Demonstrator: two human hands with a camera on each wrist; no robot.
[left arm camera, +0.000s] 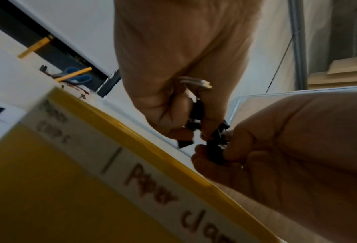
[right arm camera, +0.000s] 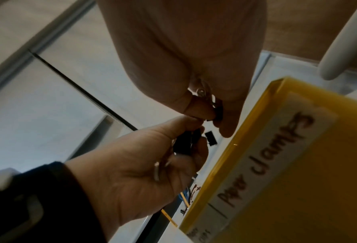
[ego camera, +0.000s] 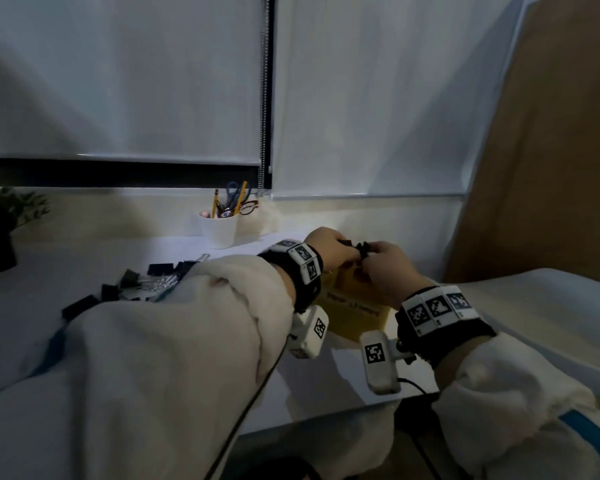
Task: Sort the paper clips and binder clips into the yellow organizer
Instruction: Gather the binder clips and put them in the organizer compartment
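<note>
Right now I am holding both hands together just above the organizer [ego camera: 355,303], the yellow box standing on the desk [ego camera: 187,244]. My left hand [ego camera: 329,249] is curling its fingers around a bunch of black binder clips [left arm camera: 195,118], with silver wire handles sticking out of the fist. My right hand [ego camera: 388,268] is pinching another black clip [left arm camera: 215,148] between thumb and fingertips, and it is touching the clips in my left hand; from the right wrist view I am seeing one small black clip [right arm camera: 210,139] in the gap between the two hands, just beside the organizer's rim, and I cannot tell whether any finger is touching it. Neither hand is lying loose; both are gripping.

On the organizer's front a white label [left arm camera: 131,172] is reading "Paper clamps" on one half, with a line dividing it from a blurred word on the other half.

Well to the left of the organizer, more binder clips and some silver paper clips [ego camera: 142,282] are lying in a loose pile on the desk, partly hidden behind my left sleeve [ego camera: 170,341]. Behind the organizer, to its left, a white cup [ego camera: 219,226] is holding pencils and scissors.
</note>
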